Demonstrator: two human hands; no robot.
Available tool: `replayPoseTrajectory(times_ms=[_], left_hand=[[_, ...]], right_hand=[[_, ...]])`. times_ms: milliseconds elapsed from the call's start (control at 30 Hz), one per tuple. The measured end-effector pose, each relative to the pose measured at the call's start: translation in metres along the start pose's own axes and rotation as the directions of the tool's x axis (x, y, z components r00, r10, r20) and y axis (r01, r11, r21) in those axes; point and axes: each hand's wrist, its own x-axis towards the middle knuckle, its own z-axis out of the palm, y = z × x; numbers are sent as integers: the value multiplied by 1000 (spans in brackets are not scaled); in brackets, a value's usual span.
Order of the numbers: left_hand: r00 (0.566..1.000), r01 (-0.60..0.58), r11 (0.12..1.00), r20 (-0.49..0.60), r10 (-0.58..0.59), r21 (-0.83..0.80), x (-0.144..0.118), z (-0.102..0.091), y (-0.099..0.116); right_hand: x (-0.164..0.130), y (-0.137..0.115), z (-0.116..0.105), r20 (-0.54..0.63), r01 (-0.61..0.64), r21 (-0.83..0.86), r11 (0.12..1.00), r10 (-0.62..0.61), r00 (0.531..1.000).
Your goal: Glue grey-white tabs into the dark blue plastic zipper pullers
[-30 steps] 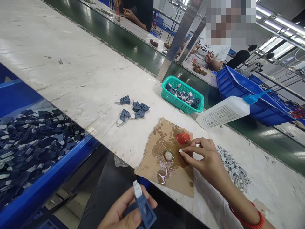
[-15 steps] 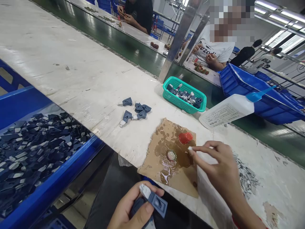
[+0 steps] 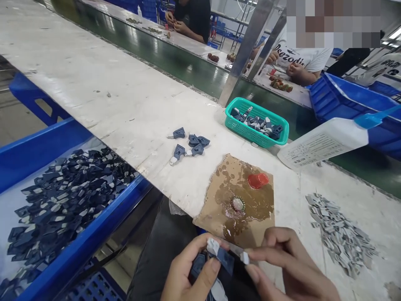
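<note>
My left hand (image 3: 196,267) is closed around dark blue-grey plastic parts with pale grey ends; one part (image 3: 225,260) sticks out between thumb and forefinger. In my right hand (image 3: 285,263), thumb and forefinger pinch a small whitish piece (image 3: 244,257), held just right of that part with a gap between them. Beyond the hands lies a wet, stained cardboard sheet (image 3: 216,196). On it are a bottle cap (image 3: 238,204) with clear liquid and a red cup-like cap (image 3: 258,180). A pile of small grey pieces (image 3: 341,234) lies to the right.
Several similar blue-grey parts (image 3: 193,144) lie on the white table (image 3: 125,96). A green basket (image 3: 250,133) of them stands behind, beside a tilted white bottle (image 3: 326,142) with a blue nozzle. At left is a blue bin (image 3: 103,225) full of parts. Co-workers sit across the green belt (image 3: 194,75).
My right hand has moved from above the cardboard down towards my left hand, still pinching the small piece. The left hand keeps its parts. The camera view has shifted slightly.
</note>
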Motion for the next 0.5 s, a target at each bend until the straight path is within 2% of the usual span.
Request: replayPoseTrajectory(times_ms=[167,300,500], left_hand=[[998,-62,995,24,64,-76,0,4,3],[997,-76,997,-31,76,-11,-2,5,2],[993,-89,991,-69,96,96,-4,4,2]], right_hand=[[-3,1,11,12,-27,46,999,26,1000],[-3,-1,14,11,-26,58,998,25,1000],[-5,0,15,-13,48,12,999,-48,999]])
